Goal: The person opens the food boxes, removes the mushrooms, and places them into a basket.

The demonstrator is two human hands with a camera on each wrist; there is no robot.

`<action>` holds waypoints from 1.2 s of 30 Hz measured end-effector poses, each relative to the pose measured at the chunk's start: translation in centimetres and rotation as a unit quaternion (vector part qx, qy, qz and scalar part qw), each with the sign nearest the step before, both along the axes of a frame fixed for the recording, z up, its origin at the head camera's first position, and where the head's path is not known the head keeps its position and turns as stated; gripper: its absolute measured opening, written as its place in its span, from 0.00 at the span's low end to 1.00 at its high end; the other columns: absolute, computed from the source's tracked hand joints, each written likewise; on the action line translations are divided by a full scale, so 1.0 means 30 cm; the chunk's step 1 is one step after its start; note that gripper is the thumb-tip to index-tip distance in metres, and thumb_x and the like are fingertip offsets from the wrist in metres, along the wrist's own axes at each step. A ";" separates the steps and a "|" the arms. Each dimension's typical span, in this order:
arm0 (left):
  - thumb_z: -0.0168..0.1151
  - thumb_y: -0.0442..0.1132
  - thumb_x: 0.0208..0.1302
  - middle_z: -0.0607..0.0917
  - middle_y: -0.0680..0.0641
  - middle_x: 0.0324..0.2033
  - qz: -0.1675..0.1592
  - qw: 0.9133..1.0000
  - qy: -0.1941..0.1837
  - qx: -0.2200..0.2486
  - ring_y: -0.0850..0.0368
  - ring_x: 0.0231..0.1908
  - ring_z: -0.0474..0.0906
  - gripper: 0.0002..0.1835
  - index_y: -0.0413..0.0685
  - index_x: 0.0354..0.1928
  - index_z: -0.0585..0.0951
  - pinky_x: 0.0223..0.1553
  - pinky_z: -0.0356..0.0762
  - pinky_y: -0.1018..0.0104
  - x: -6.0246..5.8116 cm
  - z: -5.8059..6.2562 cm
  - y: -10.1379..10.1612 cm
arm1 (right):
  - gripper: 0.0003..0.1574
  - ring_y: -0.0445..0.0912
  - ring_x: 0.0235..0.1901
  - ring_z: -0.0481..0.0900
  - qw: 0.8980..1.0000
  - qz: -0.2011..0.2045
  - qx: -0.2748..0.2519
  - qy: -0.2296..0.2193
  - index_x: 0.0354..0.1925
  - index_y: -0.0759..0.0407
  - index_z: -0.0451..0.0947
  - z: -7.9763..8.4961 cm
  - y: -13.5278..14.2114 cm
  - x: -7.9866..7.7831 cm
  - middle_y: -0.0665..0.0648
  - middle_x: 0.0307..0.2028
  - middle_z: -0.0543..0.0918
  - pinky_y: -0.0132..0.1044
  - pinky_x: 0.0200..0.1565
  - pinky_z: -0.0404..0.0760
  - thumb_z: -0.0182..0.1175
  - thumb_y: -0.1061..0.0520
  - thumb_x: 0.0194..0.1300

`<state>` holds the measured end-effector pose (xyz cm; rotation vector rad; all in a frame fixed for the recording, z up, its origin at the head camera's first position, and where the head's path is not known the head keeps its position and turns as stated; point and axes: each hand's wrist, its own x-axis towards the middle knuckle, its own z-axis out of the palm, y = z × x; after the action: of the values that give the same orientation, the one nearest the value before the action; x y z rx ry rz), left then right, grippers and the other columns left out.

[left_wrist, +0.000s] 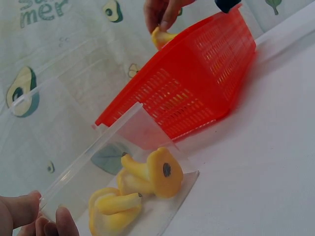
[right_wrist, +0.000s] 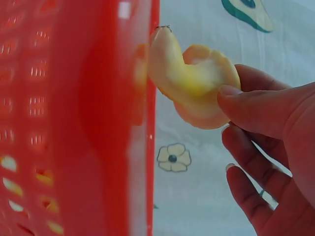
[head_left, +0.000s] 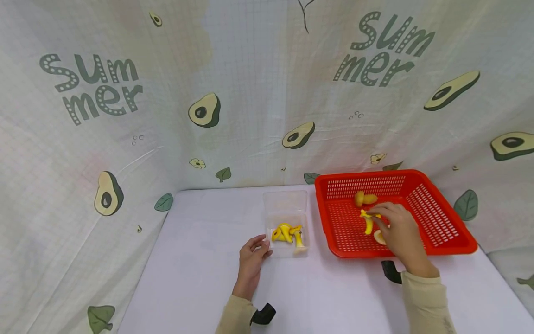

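My right hand (head_left: 398, 234) pinches a yellow toy mushroom (head_left: 369, 226) over the red basket (head_left: 340, 252). In the right wrist view, thumb and fingers grip the rim of that mushroom's cap (right_wrist: 209, 81), and its curved stem points away from the hand. On the left, my left hand (head_left: 251, 260) holds the left edge of a clear plastic box (head_left: 278, 251) between thumb and fingers. The box's lid (head_left: 285, 202) is folded back. Several yellow mushrooms (left_wrist: 165, 172) lie inside the box, one with a dark spot on its cap.
Inside the basket are a brownish-yellow mushroom (head_left: 365, 199) near the back and a pale round piece (head_left: 379, 237) partly behind my right hand. The basket stands just right of the box on a white table (head_left: 200, 260). A printed cloth (head_left: 246, 93) hangs behind.
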<state>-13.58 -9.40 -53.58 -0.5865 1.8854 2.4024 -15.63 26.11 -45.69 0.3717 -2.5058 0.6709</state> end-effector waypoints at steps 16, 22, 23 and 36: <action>0.62 0.29 0.59 0.74 0.43 0.34 -0.004 1.000 0.003 -0.002 0.54 0.31 0.74 0.18 0.32 0.51 0.75 0.38 0.81 0.64 0.004 0.004 -0.001 | 0.16 0.54 0.40 0.72 0.999 0.005 -0.003 -0.044 0.37 0.59 0.82 -0.005 -0.020 0.019 0.57 0.39 0.80 0.52 0.41 0.75 0.68 0.71 0.47; 0.61 0.29 0.60 0.74 0.44 0.35 -0.002 1.000 0.000 -0.002 0.55 0.30 0.74 0.17 0.33 0.51 0.75 0.39 0.81 0.64 0.003 0.005 0.001 | 0.18 0.50 0.42 0.74 0.997 0.064 0.002 -0.032 0.39 0.56 0.82 0.005 -0.141 0.014 0.53 0.40 0.80 0.49 0.43 0.78 0.71 0.66 0.47; 0.61 0.29 0.60 0.74 0.44 0.35 -0.002 1.000 0.000 -0.002 0.55 0.30 0.74 0.17 0.33 0.51 0.75 0.39 0.81 0.64 0.003 0.006 0.001 | 0.18 0.49 0.43 0.74 0.997 0.072 0.001 -0.034 0.40 0.55 0.82 0.004 -0.165 0.013 0.52 0.41 0.80 0.49 0.44 0.79 0.71 0.65 0.47; 0.60 0.30 0.60 0.74 0.44 0.35 -0.002 1.000 -0.002 0.007 0.56 0.30 0.74 0.19 0.31 0.54 0.73 0.40 0.81 0.63 0.006 0.016 0.005 | 0.17 0.40 0.42 0.74 0.976 0.209 0.030 -0.058 0.39 0.48 0.82 -0.006 -0.455 -0.034 0.44 0.39 0.80 0.35 0.48 0.78 0.72 0.61 0.48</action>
<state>-13.41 -9.26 -53.10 -0.5866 1.8661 2.4080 -16.66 12.46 -45.86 0.9233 -2.5845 0.7953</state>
